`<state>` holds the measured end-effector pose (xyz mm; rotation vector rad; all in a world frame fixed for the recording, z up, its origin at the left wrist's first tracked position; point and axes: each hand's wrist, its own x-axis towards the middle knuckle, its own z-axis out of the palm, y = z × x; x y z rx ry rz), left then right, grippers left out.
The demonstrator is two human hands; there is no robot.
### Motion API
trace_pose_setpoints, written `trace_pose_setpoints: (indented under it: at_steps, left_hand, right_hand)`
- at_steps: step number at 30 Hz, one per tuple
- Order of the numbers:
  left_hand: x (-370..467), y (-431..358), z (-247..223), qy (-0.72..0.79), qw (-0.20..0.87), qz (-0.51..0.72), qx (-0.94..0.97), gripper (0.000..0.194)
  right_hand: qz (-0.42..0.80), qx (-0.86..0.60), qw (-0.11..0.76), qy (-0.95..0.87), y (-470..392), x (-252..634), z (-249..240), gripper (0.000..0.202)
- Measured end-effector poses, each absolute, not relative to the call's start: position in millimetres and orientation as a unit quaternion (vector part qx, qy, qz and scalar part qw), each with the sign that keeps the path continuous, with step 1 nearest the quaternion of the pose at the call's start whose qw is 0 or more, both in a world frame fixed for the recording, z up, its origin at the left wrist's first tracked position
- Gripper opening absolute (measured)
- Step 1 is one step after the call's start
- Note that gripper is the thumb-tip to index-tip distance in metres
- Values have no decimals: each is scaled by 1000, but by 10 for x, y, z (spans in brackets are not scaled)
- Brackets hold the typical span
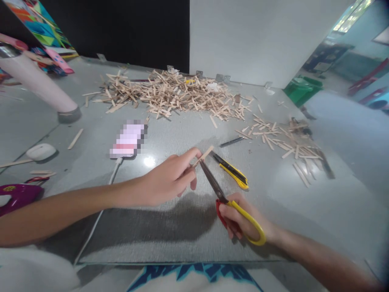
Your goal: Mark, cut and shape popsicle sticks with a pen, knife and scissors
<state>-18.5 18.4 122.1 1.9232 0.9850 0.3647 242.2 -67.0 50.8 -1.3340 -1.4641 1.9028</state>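
Between the fingertips of my left hand [173, 178] is a thin wooden stick [207, 153], its free end pointing up and to the right. My right hand [243, 215] is closed round the handles of a pair of scissors [214, 182], one loop yellow and the other red. The scissor tips meet the stick close to my left fingers; whether the blades part around it is too small to tell. Just right of the blades lies a yellow and black utility knife [232, 172]. Behind it rests a dark pen-like tool [231, 142].
A large heap of cut wooden sticks [182, 93] lies along the back panels. More pieces [282, 138] are scattered at right. On the left are a phone [129, 140] with a white cable [114, 172], a white mouse [41, 151], a purple object [21, 196] and a pale lamp-like post [39, 81].
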Motion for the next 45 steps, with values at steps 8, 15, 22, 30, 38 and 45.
trace_pose_setpoints:
  at_steps: [8,15,22,30,38,45]
  left_hand:
    - [-170,143,1149,397,473,163,769,12]
    - [-188,153,1116,383,442,161,795,14]
    - [-239,216,1165,387,333,152,846,25]
    - [-238,237,1169,392,388,151,820,16]
    - [-215,225,1149,399,407,136,810,13]
    - [-193,203,1191,418,399,119,807,12]
  right_hand:
    - [671,-500,172,-520,-684,2409,543,77]
    - [711,-432,178,-525,-669,2494,524,83]
    - [740,-436,184,-477,-708,2513,544,79]
    - [752,-382,241,-480,-653,2506,385,77]
    - [756,-381,235,-478,-656,2478,413,75]
    - [753,-403,208,-477,-662,2502,362,75]
